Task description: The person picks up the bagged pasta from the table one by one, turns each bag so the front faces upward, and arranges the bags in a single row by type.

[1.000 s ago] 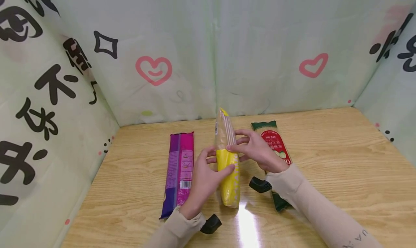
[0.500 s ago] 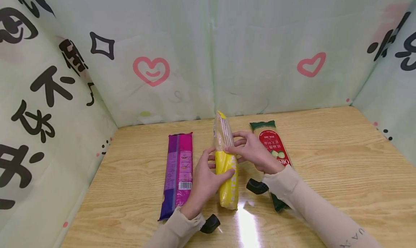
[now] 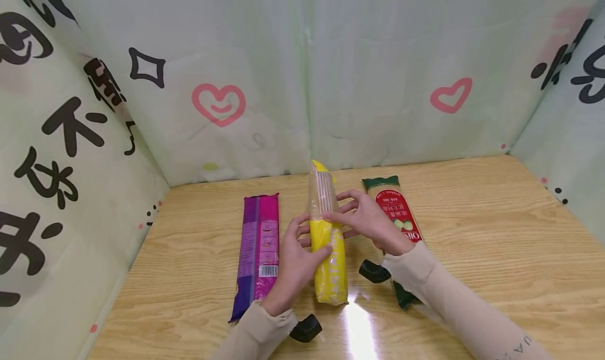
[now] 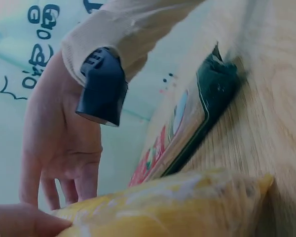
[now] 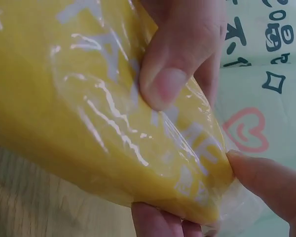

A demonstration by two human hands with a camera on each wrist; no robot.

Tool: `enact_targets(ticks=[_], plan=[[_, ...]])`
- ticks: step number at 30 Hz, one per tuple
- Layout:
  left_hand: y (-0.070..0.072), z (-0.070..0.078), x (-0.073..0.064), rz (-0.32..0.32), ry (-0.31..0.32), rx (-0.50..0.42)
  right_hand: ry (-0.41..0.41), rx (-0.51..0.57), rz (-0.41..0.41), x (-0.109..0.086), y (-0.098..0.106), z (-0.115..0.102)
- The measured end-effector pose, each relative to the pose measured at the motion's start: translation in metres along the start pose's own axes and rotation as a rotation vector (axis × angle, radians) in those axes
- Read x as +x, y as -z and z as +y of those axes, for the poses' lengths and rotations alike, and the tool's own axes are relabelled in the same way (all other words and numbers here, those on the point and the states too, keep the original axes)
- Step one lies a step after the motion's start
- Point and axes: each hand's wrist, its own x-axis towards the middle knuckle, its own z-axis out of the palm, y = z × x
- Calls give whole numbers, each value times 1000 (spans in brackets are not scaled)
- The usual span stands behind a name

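Observation:
A yellow bag of spaghetti [image 3: 331, 281] with a clear upper part and white lettering is between both hands, in the middle of the table. Its far end overlaps the back curtain in the head view, and its near end is low at the wood. My left hand [image 3: 298, 257] grips its left side, thumb on top and fingers around the edge. With thumb on top and fingers at the right edge, my right hand [image 3: 371, 221] pinches it farther up. Up close, the right wrist view has the thumb of the left hand [image 5: 175, 64] pressing the shiny film.
A purple and magenta packet [image 3: 257, 255] lies to the left, partly behind the left forearm. On the right is a green-ended spaghetti packet [image 3: 397, 208] with a red label, partly covered by the right arm. Printed curtains [image 3: 264, 45] stand at the back and sides of the wooden table [image 3: 496, 234].
The yellow bag has rolled slightly between the hands, so its lettering faces farther up. Both hands keep their hold. The head view has shifted a little.

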Motion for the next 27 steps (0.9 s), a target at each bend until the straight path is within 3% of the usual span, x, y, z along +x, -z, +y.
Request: enact_targets(ticks=[4, 13, 19, 27], plan=[[1, 1, 0, 9, 25, -80, 11, -15, -8, -3, 2, -2], [11, 6, 4, -51, 99, -242, 61, -39, -35, -6, 18, -1], [24, 3, 9, -156, 125, -325, 81, 23, -169, -3, 26, 5], [24, -1, 9, -197, 130, -333, 59, 189, -284, 2, 28, 14]])
